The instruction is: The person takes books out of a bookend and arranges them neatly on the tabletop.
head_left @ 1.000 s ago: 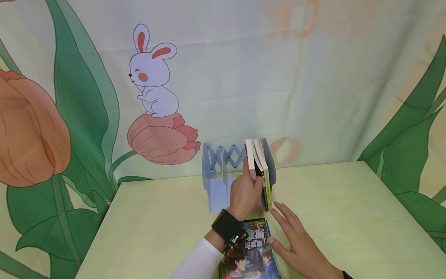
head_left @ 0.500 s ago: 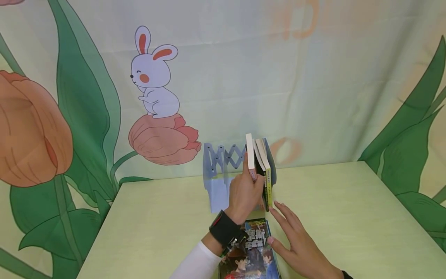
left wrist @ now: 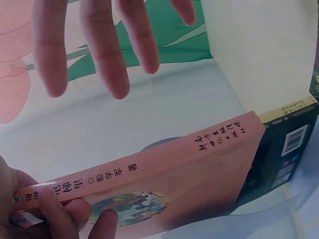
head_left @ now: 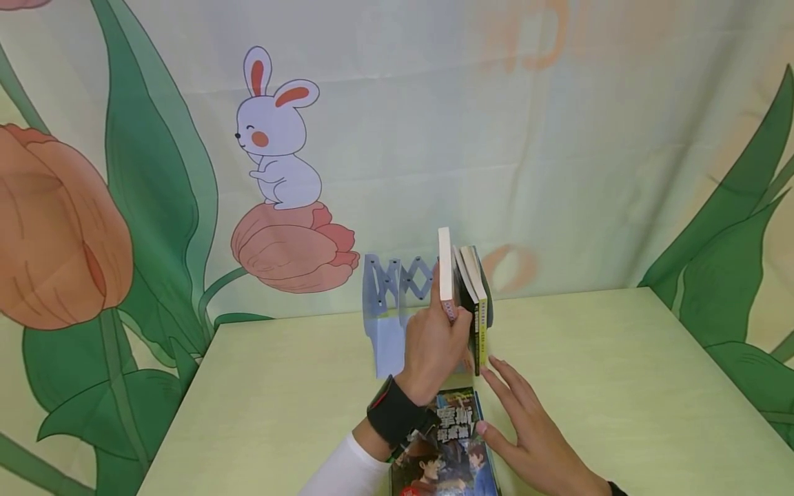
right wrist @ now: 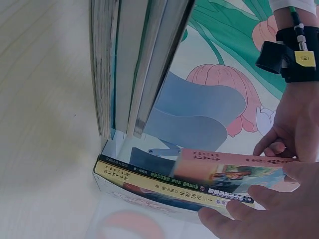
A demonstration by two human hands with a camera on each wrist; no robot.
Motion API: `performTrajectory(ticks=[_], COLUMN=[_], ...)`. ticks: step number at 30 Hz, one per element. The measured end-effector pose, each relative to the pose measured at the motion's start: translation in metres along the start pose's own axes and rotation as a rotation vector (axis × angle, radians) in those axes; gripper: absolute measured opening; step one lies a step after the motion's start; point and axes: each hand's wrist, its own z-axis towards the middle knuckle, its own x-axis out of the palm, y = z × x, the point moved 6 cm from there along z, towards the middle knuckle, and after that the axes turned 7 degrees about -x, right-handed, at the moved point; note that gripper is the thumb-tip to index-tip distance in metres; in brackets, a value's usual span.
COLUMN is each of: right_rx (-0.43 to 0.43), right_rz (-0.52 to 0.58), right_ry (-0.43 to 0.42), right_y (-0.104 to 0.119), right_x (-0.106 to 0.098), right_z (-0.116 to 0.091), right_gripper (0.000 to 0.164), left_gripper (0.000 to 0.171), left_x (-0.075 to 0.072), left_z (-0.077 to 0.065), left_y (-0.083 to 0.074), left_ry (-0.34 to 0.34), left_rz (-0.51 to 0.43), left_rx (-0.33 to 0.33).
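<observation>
Currently | left hand (head_left: 432,348) grips pink book (left wrist: 204,186) | right hand (head_left: 538,432) outstretched

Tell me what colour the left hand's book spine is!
The book spine is pink with dark lettering, clearest in the left wrist view.

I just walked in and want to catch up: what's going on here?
A person's left hand grips a pink-spined book at the blue book stand, its top higher than the yellow-spined book and black-spined book at the stand's right end. The right hand is close by those two, fingers extended; I can't tell whether it touches them. A stack of books lies flat in front.
</observation>
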Motion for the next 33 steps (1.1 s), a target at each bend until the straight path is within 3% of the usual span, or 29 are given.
performTrajectory(ticks=[9, 20, 23, 27, 30, 33], right_rx=[-0.017, -0.032, -0.031, -0.042, -0.048, -0.038], right_rz=[0.021, 0.038, 0.027, 0.015, 0.007, 0.007], right_ry=[-0.053, -0.082, -0.079, -0.085, -0.107, -0.127], right_y=[0.003, 0.006, 0.006, 0.006, 0.007, 0.007], right_x=[-0.004, -0.009, -0.010, -0.013, -0.016, -0.019], right_z=[0.001, 0.001, 0.001, 0.001, 0.001, 0.001], right_gripper=[0.079, 0.078, 0.079, 0.081, 0.082, 0.083], left_gripper=[0.076, 0.078, 0.066, 0.018, 0.040, 0.050], left_x=[-0.016, -0.030, -0.033, -0.037, -0.040, -0.044], left_z=[-0.008, -0.015, -0.017, -0.018, -0.019, -0.020], left_y=[-0.010, -0.018, -0.019, -0.017, -0.014, -0.014], left_ry=[0.012, -0.025, -0.042, -0.037, -0.019, -0.012], left_rz=[-0.089, -0.132, -0.126, -0.147, -0.186, -0.222], left_rx=[-0.016, 0.022, 0.025, 0.006, -0.002, 0.015])
